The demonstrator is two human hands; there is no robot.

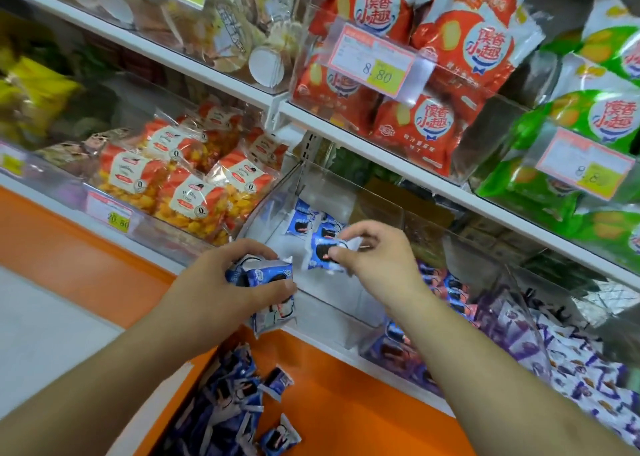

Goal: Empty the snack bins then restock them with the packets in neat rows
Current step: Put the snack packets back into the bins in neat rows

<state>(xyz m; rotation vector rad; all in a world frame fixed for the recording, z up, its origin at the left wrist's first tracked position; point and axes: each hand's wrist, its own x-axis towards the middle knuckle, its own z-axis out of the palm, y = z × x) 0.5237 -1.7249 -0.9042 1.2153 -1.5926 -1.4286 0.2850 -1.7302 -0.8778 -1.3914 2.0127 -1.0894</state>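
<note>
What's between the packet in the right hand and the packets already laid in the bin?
Head view: only bare white bin floor separates the right hand's packet from the laid packets.

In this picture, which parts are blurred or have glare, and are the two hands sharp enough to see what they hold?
Head view: the left edge and top left shelf are smeared; glare lies on the clear bin wall; the shelf lines bend from the wide lens. The left hand and right hand are fairly sharp, each gripping blue packets; the red bags read clearly.
</note>
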